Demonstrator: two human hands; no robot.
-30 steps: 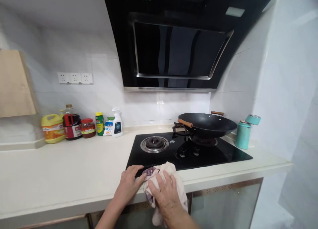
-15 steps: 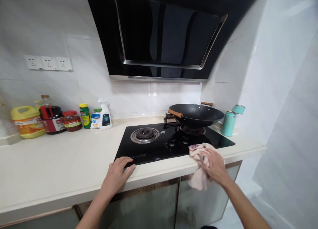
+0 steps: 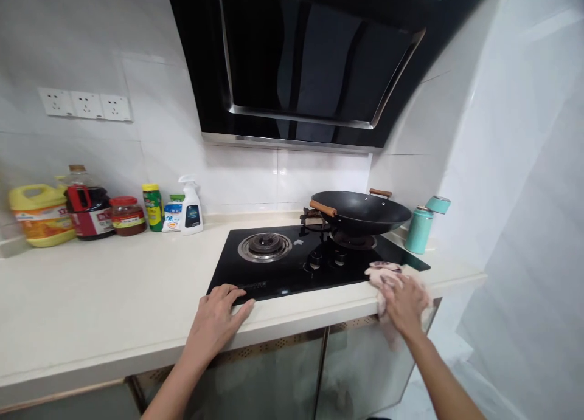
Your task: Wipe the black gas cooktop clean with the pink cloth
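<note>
My right hand point(image 3: 404, 301) presses a pale pink cloth point(image 3: 381, 275) against the front right edge of the black gas hob point(image 3: 278, 280), where it meets the countertop. Part of the cloth hangs down over the counter's front. My left hand point(image 3: 219, 320) rests with fingers apart at the hob's front left corner, holding nothing. On the right burner sits a black wok point(image 3: 360, 216) with wooden handles. The left burner point(image 3: 265, 247) is bare, and two knobs point(image 3: 316, 261) stand between the burners.
A teal flask point(image 3: 418, 230) with its lid tipped aside stands right of the hob. Along the back left are a yellow jug point(image 3: 43, 216), a dark bottle point(image 3: 89, 210), a red-lidded jar point(image 3: 128, 216), a green container point(image 3: 153, 207) and a spray bottle point(image 3: 191, 210). A range hood point(image 3: 310, 73) overhangs everything.
My right hand has slid the cloth to the right along the hob's front edge. My left hand stays in nearly the same place. The view has shifted slightly.
</note>
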